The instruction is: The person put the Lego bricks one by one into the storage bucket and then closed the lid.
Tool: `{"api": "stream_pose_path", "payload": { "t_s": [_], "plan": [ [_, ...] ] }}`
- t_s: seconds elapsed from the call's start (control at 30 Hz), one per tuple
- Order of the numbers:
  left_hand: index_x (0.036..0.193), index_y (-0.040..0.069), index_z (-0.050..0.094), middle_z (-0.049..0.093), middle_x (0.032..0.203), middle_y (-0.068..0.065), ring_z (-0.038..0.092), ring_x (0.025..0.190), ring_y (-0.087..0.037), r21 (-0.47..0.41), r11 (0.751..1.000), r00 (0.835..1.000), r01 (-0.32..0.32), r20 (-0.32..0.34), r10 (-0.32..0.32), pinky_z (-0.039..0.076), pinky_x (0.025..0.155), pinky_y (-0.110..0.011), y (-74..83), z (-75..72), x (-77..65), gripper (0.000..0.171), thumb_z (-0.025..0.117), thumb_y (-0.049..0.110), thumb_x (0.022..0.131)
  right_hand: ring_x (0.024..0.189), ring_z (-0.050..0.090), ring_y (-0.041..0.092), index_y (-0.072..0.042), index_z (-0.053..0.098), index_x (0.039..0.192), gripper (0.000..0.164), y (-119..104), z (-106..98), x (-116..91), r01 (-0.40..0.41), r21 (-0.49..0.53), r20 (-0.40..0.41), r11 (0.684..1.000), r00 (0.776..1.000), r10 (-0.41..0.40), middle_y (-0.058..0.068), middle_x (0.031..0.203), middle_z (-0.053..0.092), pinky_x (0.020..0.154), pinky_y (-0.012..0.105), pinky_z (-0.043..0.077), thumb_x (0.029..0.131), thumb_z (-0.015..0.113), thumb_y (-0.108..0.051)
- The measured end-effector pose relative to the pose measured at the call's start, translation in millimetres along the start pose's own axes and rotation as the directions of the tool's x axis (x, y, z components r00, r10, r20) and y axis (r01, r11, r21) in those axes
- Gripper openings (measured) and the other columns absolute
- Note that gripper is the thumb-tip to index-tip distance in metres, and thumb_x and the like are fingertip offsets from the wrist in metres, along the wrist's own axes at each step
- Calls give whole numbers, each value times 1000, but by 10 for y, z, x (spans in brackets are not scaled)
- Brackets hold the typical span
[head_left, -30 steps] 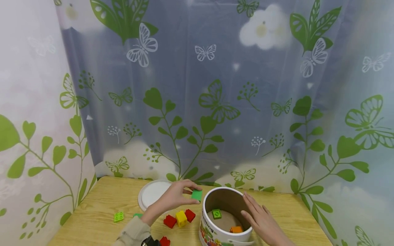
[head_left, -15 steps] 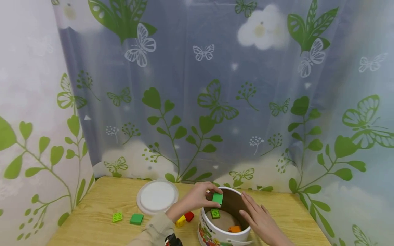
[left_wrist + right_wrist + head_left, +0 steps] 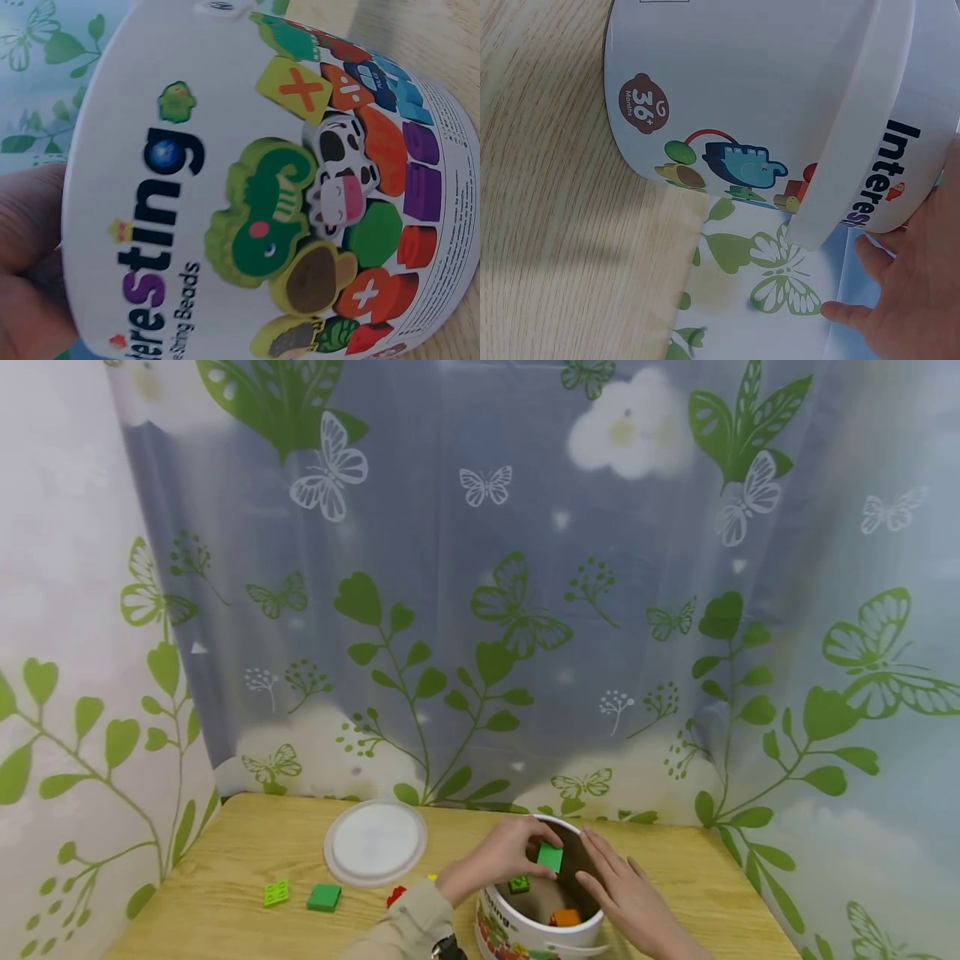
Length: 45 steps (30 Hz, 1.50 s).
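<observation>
My left hand (image 3: 510, 852) pinches a green toy block (image 3: 551, 858) between thumb and fingers, over the mouth of a white printed bucket (image 3: 504, 925). Inside the bucket lie a lime-green block (image 3: 519, 884) and an orange block (image 3: 565, 917). My right hand (image 3: 633, 897) rests with extended fingers against the bucket's right rim. The left wrist view has the bucket's printed wall (image 3: 247, 97) large in front, with part of the left hand (image 3: 30, 255) behind its rim. In the right wrist view, the right hand (image 3: 915, 300) is beside the bucket's white handle (image 3: 855, 127).
A round white lid (image 3: 375, 843) lies on the wooden table (image 3: 225, 852) left of the bucket. Also on the table are a lime-green block (image 3: 276, 893), a green block (image 3: 324, 897) and a red block (image 3: 396, 895); the left arm hides others. A patterned curtain (image 3: 450, 610) stands behind.
My left hand has carried the green block rightward, from left of the bucket to over its opening. The right hand has stayed at the rim. The view has shifted slightly.
</observation>
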<state>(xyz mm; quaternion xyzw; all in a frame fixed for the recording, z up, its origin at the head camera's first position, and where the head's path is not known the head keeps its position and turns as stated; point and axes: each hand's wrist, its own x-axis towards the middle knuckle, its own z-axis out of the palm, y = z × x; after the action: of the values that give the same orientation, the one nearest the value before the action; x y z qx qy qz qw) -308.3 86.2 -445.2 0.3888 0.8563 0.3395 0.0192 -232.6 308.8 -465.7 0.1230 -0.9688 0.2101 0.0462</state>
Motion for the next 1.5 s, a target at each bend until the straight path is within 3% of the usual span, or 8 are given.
{"api": "stream_pose_path", "payload": {
  "t_s": [0.3, 0.43, 0.57, 0.77, 0.93, 1.2, 1.5],
  "plan": [
    [114, 14, 76, 72, 106, 5, 59, 83, 2, 76, 997, 1000, -13, -24, 14, 51, 73, -16, -18, 37, -30, 37, 88, 24, 81, 145, 38, 37, -13, 30, 161, 60, -37, 21, -2, 29, 7, -2, 1000, 1000, -29, 8, 165, 29, 113, 73, 22, 109, 44, -40],
    [116, 16, 75, 71, 113, 4, 63, 97, -6, 88, 996, 999, -9, -44, 13, 53, 83, -21, -29, 38, -52, 38, 88, 22, 81, 144, 39, 37, -13, 30, 161, 61, -45, 29, -4, 22, 1, 2, 1000, 1000, -22, 8, 165, 29, 113, 73, 23, 108, 45, -40],
    [120, 13, 72, 68, 119, 0, 64, 111, -16, -20, 1000, 998, 0, -66, -1, 55, 92, -25, -62, 1, -101, 35, 83, 19, 87, 145, 39, 38, -13, 30, 161, 61, -52, 37, 5, 14, 11, 14, 1000, 1000, -14, 9, 165, 30, 113, 73, 23, 108, 44, -42],
    [121, 8, 71, 67, 122, -6, 65, 113, -26, -191, 981, 990, -42, -140, 15, 57, 95, -34, -125, -160, -250, 31, 77, 18, 92, 145, 38, 38, -10, 31, 160, 60, -38, 35, 20, 27, 5, -5, 1000, 1000, -27, 12, 164, 31, 113, 74, 22, 109, 44, -40],
    [123, 4, 69, 68, 124, -8, 63, 116, -31, -306, 950, 982, -59, -191, -1, 55, 99, -39, -207, -305, -464, 32, 75, 15, 93, 145, 37, 40, -11, 29, 160, 61, -5, 15, 5, 35, 19, -16, 999, 999, -34, 12, 165, 28, 113, 74, 21, 109, 43, -40],
    [121, 8, 72, 71, 122, -7, 68, 109, -29, -363, 931, 955, -35, -288, -76, 58, 92, -28, -410, -497, -902, 30, 76, 15, 93, 142, 42, 41, -9, 32, 159, 61, 36, 2, -20, 58, -10, -73, 998, 996, -59, 13, 164, 31, 112, 73, 25, 108, 45, -40],
    [121, 6, 71, 69, 121, -16, 68, 107, -29, -447, 894, 957, 33, -244, -158, 58, 88, -24, -709, -486, -1501, 31, 75, 18, 93, 144, 38, 40, -10, 30, 160, 63, 23, 38, -12, 42, -3, -41, 999, 998, -42, 12, 165, 29, 114, 73, 22, 108, 44, -42]
  ]
}}
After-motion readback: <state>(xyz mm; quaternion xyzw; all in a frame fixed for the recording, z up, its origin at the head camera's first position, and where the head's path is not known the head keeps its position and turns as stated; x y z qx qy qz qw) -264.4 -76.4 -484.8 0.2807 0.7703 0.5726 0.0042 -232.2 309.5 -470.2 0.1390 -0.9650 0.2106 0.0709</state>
